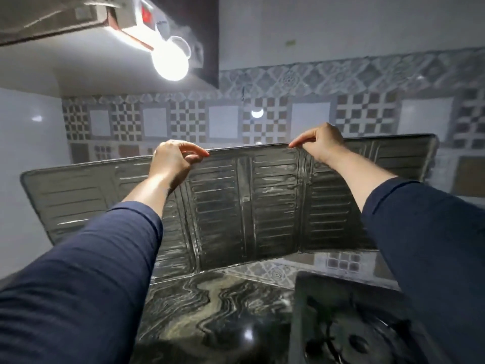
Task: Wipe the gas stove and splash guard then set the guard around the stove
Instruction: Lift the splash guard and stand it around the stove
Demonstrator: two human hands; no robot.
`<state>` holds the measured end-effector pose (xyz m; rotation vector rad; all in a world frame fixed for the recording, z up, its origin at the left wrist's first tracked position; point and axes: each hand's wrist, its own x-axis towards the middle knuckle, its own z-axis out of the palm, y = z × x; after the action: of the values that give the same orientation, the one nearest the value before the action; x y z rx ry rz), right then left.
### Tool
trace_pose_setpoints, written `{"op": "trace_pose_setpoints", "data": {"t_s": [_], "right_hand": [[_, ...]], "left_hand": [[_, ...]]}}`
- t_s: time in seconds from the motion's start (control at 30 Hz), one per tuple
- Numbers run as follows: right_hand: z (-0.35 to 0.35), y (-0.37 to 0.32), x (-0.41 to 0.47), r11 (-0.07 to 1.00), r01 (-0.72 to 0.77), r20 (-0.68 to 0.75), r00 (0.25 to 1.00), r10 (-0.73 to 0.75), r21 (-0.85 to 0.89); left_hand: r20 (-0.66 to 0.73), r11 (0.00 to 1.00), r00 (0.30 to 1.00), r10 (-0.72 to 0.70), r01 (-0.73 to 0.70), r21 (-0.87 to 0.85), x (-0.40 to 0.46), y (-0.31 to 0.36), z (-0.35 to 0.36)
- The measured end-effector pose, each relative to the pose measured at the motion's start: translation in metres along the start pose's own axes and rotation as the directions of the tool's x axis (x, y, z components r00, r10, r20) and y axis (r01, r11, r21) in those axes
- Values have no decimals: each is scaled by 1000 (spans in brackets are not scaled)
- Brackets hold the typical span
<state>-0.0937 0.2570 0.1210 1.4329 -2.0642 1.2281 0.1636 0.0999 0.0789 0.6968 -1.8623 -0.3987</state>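
Observation:
A wide, embossed foil splash guard (244,203) of several folding panels stands unfolded across the back of the counter, in front of the tiled wall. My left hand (172,160) pinches its top edge left of the middle. My right hand (321,144) pinches the same edge right of the middle. The guard's lower left edge meets the counter, while its right panels hang above the counter. The gas stove (351,327), dark with a burner and pan support, sits at the lower right, in front of the guard and partly hidden by my right sleeve.
The dark marbled counter (210,306) lies between the guard and me. Patterned wall tiles (275,119) run behind the guard. A lit bulb (170,64) hangs under a shelf at the upper left. A white wall closes the left side.

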Motion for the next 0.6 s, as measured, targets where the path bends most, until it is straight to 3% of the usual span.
{"op": "trace_pose_setpoints", "data": {"t_s": [0.27, 0.4, 0.6], "right_hand": [[-77, 117, -4, 985, 1, -50, 999, -10, -172], [-89, 175, -4, 972, -43, -136, 991, 12, -229], [-82, 248, -8, 962, -116, -145, 986, 82, -246]], "left_hand": [[81, 979, 976, 202, -202, -12, 23, 58, 135], [153, 966, 954, 259, -254, -51, 29, 76, 192], [239, 963, 932, 271, -260, -76, 28, 68, 272]]}}
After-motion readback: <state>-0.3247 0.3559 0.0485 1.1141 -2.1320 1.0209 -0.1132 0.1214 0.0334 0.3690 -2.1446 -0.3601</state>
